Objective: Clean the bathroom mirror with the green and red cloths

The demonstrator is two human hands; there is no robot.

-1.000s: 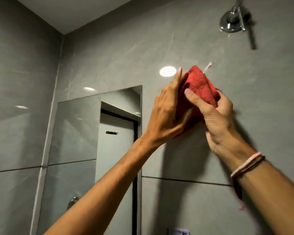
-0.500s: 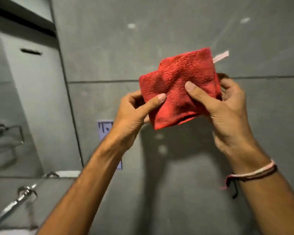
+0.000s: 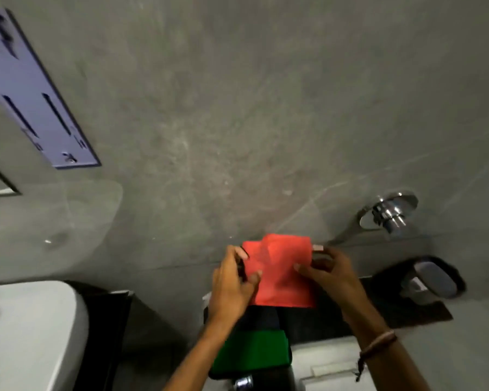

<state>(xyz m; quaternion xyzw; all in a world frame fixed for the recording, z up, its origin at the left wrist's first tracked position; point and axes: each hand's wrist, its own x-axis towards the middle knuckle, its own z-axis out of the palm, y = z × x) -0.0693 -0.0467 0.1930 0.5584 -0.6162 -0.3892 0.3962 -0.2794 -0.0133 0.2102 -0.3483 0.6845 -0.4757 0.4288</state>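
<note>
The folded cloth sits at centre, left hand at its nine o'clock, right hand at three. A second cloth lies at six, a wall tap at two, a basin at eight.

red cloth | green cloth | grey wall

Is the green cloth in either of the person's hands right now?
No, the green cloth lies folded below the wrists, while the left hand and the right hand both hold the red cloth.
</note>
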